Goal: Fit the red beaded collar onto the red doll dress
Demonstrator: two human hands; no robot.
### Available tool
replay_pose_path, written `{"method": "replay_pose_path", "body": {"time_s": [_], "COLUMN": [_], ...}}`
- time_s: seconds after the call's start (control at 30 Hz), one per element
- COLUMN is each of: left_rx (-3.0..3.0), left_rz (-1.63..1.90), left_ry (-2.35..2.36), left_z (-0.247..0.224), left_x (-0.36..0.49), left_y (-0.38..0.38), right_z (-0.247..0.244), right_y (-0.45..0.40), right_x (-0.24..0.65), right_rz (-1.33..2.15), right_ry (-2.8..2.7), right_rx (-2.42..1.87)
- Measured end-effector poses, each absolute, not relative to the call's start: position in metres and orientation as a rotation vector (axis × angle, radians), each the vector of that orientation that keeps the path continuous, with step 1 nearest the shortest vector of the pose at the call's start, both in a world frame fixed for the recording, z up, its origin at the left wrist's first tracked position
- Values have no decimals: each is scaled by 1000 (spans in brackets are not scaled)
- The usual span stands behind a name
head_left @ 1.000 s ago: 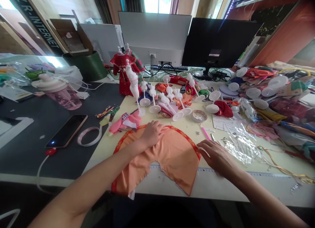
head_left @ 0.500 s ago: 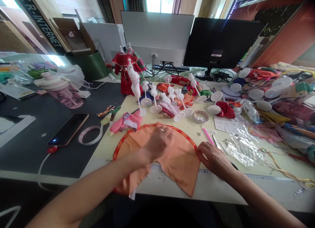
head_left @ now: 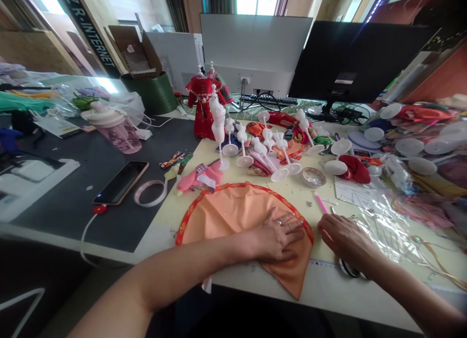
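Observation:
A curved piece of orange fabric point(head_left: 215, 216) with a red patterned trim point(head_left: 288, 200) along its arc lies on the table. My left hand point(head_left: 279, 236), a ring on one finger, rests flat on the right part of the fabric with its fingers spread. Just right of the fabric's corner is my right hand point(head_left: 345, 238), its fingers bent and close together; what they hold, if anything, is hidden. Beneath that hand lies a pair of scissors, whose dark handle point(head_left: 348, 270) shows by the wrist. A pink pen point(head_left: 321, 204) lies beyond the fingertips.
Several white mini dress forms point(head_left: 260, 147) lie or stand behind the fabric, near a red doll dress point(head_left: 203, 119). To the left are a tape roll point(head_left: 149, 203), a phone point(head_left: 122, 183) and a pink bottle point(head_left: 118, 133). Plastic bags point(head_left: 383, 226) and cloth lie right; monitors point(head_left: 255, 46) stand behind.
My left hand has moved right across the fabric and flattened out with fingers spread. My right hand has left the fabric's right edge and sits over the scissors. The view has turned slightly left.

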State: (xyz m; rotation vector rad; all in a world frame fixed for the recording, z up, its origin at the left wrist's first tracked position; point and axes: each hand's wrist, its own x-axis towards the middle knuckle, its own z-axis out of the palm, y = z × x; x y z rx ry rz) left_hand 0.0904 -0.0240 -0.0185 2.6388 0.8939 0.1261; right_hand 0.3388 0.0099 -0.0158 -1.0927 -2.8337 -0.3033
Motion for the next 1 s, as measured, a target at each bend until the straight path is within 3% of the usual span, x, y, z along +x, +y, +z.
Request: {"method": "replay_pose_path", "body": {"time_s": [0.3, 0.47, 0.57, 0.73, 1.0], "left_rx": [2762, 2766, 2677, 2498, 2563], "left_rz": [216, 385, 557, 687, 582], "left_ry": [687, 490, 676, 1428, 1548], "left_z": [-14, 3, 4, -10, -16], "left_x": [93, 92, 63, -11, -25], "left_y": [-27, -42, -45, -32, -20], "right_z": [-8, 0, 6, 5, -10], "right_y": [23, 33, 35, 42, 75], "right_x": [341, 296, 258, 192, 133], "right_rz": [-405, -361, -187, 41, -31], "right_ry": [-2584, -2556, -2621, -2814, -2818], "right_rx": [-1261, -1067, -875, -879, -1074]}}
